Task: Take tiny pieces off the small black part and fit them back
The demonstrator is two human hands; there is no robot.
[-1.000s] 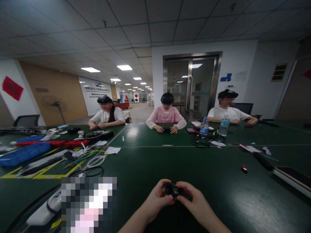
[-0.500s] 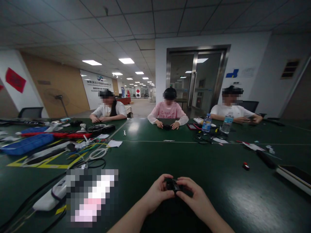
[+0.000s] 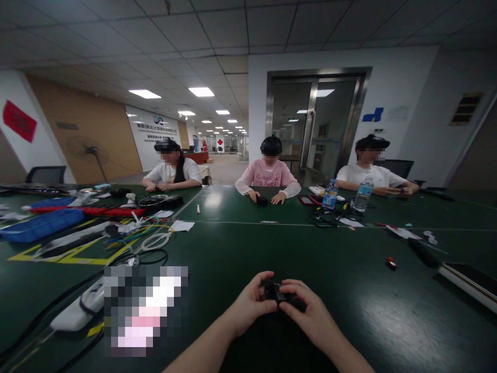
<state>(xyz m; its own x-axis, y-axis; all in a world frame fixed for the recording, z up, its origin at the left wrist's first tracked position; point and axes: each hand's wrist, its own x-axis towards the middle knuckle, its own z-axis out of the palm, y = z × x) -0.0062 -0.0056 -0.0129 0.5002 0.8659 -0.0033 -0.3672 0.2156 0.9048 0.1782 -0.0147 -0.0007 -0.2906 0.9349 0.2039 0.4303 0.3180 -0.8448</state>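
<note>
A small black object [image 3: 278, 293] is held between both hands just above the green table [image 3: 217, 254], low in the middle of the view. My left hand [image 3: 256, 300] grips its left side with thumb and fingers. On the right side, my right hand [image 3: 305, 305] has its thumb at the near edge and its fingers over the top. The fingers cover much of the object, so its exact shape cannot be made out.
At the left lie a white power strip [image 3: 77, 311], cables and a blue tray [image 3: 42, 226]. A small red item [image 3: 391, 263] and a flat device [image 3: 469, 282] are at the right. Three people sit across, near bottles [image 3: 330, 195].
The view has shifted slightly. My left index finger has lifted a little from the black object. Across the table, the middle person's hands and the dark item there have moved slightly.
</note>
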